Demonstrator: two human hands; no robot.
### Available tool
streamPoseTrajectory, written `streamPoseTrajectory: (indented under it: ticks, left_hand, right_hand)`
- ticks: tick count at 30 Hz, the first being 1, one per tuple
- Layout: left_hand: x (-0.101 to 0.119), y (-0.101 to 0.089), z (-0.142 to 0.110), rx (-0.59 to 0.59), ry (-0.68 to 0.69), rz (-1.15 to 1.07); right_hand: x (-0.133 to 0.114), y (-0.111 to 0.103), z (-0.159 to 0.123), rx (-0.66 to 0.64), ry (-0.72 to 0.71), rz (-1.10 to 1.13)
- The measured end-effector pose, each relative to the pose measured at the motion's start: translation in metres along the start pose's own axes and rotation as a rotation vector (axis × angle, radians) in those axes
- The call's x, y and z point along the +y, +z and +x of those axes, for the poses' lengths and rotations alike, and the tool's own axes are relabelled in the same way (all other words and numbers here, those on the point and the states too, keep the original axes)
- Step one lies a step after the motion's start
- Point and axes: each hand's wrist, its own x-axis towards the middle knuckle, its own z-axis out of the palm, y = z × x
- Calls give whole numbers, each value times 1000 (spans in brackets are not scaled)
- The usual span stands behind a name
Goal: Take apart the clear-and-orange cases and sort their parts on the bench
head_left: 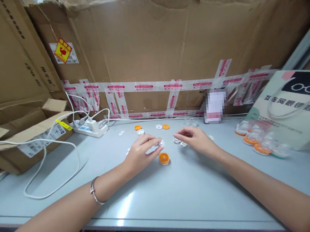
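My left hand pinches a small clear-and-white plastic part between thumb and fingers, just above the table. Below it stands a round orange cup-shaped piece with a pale base. My right hand has its fingers closed together over small clear and silvery parts on the table. Whether one of these is in its fingertips is hard to make out. Farther back lie an orange ring, a white ring, another orange ring and a white round piece.
At the left, a power strip with white cables and an open carton. Several clear-domed pieces with orange bases line the right side by a paper bag. A phone leans on the large cardboard box behind.
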Motion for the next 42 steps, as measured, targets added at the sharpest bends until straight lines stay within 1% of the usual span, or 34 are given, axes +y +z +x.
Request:
streamPoseTrajectory:
  ticks: [3, 5, 8, 10, 11, 13, 15, 16, 17, 19, 20, 22, 24, 28, 30, 33, 35, 37, 38, 40, 42]
  left_hand:
    - [1, 3, -1, 18, 94, 46]
    - [2, 4, -1, 20, 124, 69]
    - [3, 5, -2, -21, 124, 68]
    - [4, 5, -3, -74, 93, 55]
    - [5, 4, -3, -105, 66, 52]
    - [5, 3, -4, -164, 2, 46]
    - [4, 2, -4, -229, -49, 31]
    - [4, 1, -5, -266, -61, 16]
    - [3, 1, -5, -307, -71, -1]
    - [2, 0, -5, -387, -88, -28]
    - [2, 0, -6, -417, -95, -37]
    - [1, 0, -7, -455, -119, -43]
    - [0, 1, -8, -483, -162, -46]
    - [-1, 1, -7, -537, -255, -81]
    - [-1, 1, -6, -549, -284, -107]
    - [0, 1, -5, -560, -314, -155]
    - [0, 1, -5, -560, -332, -176]
    - [0, 1, -5, -556, -355, -184]
    - [0, 2, -5, -554, -368, -187]
    - [-1, 3, -6, -550, -388, -195]
    - [-1, 5, -7, -540, -394, -201]
  right_hand:
    - [-19, 20, -16, -142, -18, 242]
    - [-26, 32, -23, -191, 2, 336]
    - [-26, 38, -24, -182, 26, 346]
    - [-21, 31, -18, -172, 17, 278]
    - [-16, 22, -13, -157, 10, 226]
    - [-6, -4, -1, -95, 9, 86]
    - [8, -38, 10, 67, 38, -74]
    - [16, -55, 14, 76, 80, -159]
    - [23, -73, 16, 51, 132, -221]
    - [38, -102, 18, -87, 241, -311]
    - [44, -112, 18, -132, 287, -347]
    - [54, -127, 16, -185, 334, -418]
    - [60, -132, 15, -208, 339, -464]
    - [69, -132, 17, -291, 343, -460]
    - [70, -132, 18, -305, 352, -472]
    - [65, -131, 17, -243, 374, -516]
    - [54, -126, 16, -156, 354, -567]
    - [40, -112, 14, -74, 268, -590]
    - [32, -100, 13, -50, 203, -573]
    - [17, -71, 7, -72, 60, -459]
    - [4, -36, 0, -150, -63, -377]
